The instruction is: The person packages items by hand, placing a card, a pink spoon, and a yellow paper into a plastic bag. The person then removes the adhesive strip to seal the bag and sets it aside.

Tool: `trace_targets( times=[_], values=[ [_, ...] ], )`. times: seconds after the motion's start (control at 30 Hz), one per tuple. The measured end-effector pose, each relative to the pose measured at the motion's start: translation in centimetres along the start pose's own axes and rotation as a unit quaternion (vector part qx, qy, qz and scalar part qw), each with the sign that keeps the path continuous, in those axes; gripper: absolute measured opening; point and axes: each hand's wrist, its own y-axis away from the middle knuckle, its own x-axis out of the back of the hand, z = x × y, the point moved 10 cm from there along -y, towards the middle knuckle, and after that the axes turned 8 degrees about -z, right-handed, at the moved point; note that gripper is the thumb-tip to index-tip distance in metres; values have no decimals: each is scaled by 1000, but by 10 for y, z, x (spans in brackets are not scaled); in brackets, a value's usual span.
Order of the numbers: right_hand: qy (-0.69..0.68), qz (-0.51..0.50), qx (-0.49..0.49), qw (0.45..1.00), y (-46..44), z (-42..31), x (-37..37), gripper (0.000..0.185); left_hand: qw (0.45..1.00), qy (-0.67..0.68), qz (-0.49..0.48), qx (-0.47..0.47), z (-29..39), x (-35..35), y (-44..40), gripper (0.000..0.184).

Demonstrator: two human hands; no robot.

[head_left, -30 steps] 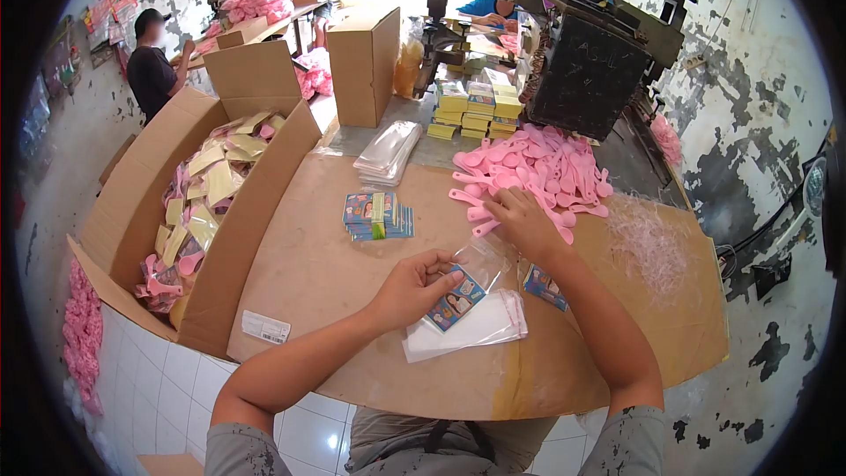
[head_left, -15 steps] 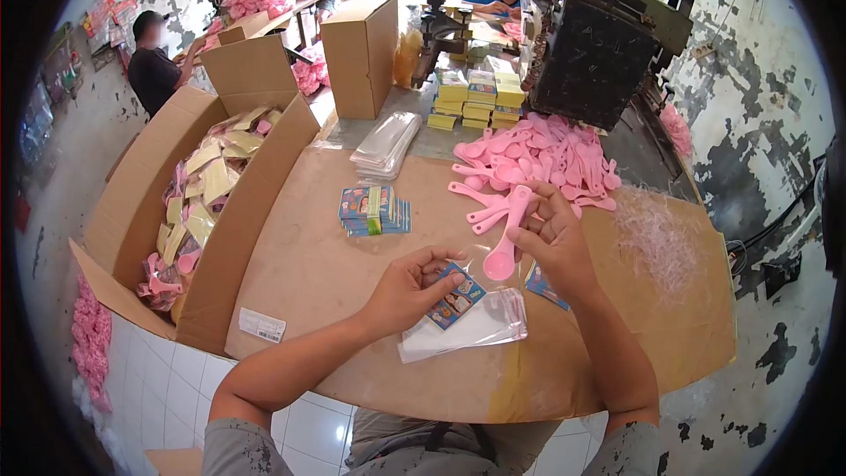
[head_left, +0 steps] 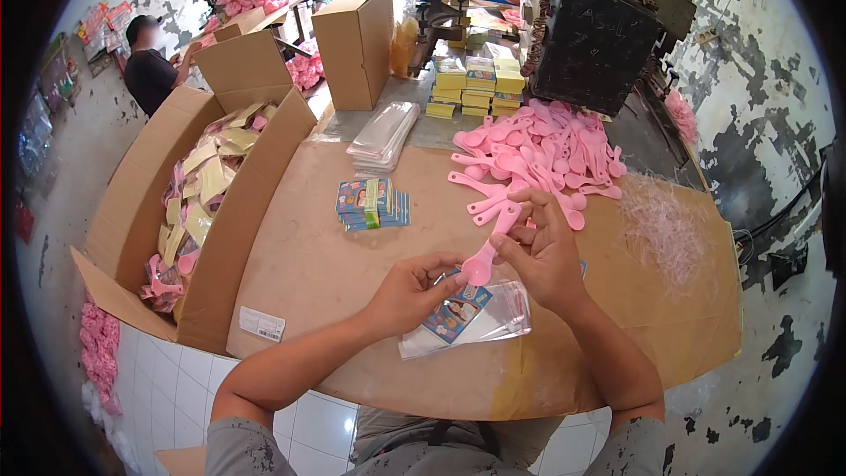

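A slippy spoon and a slippy card

The pink measuring spoon [head_left: 480,263] could fall if the right hand [head_left: 548,256], which pinches its handle, lets go too soon. The left hand [head_left: 407,293] grips the picture card [head_left: 456,317] under its thumb. I can't tell if it pinches the spoon too. If that thumb slips, the card could slide on the smooth clear bags [head_left: 504,316] below. A bump from the spoon's round cup could bend the card.

The spoon is up between both hands, tilted, cup low and handle high. It is light pink and looks like shiny plastic, with a flat handle.
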Motion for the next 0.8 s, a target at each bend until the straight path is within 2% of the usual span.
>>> trace_targets(
  times=[0.13, 0.23, 0.33, 0.43, 0.5, 0.6, 0.63, 0.7, 0.73, 0.8],
  values=[
    [70, -22, 39, 997, 1, 7, -1, 36, 998, 56, -2, -38, -1, 1, -2, 36],
    [240, -144, -2, 960, 4, 22, -2, 32, 996, 74, -5, -53, 3, -2, -2, 37],
    [182, -240, 25, 953, 2, 14, -13, 27, 994, 94, -26, -47, -4, -2, -3, 37],
    [-24, -88, -35, 995, -5, 5, -2, 20, 993, 104, -35, -36, -3, -2, -2, 36],
    [103, -112, 22, 988, -4, -25, -15, 15, 995, 90, -40, -26, -2, -1, -1, 38],
    [197, -199, 73, 957, -1, -38, -29, 13, 989, 115, -89, -35, -3, -8, 0, 39],
    [212, -235, 85, 945, 1, -40, -35, 14, 989, 104, -72, -78, 9, -8, 2, 41],
    [239, -212, 135, 938, 3, -61, -35, 16, 982, 83, -41, -162, 35, -15, 7, 46],
    [253, -200, 160, 933, 5, -76, -35, 16, 979, -17, -10, -203, 45, -13, 12, 48],
    [338, -170, 175, 909, 11, -100, -39, 15, 935, -215, 55, -277, 66, -11, 26, 52]
  ],
)
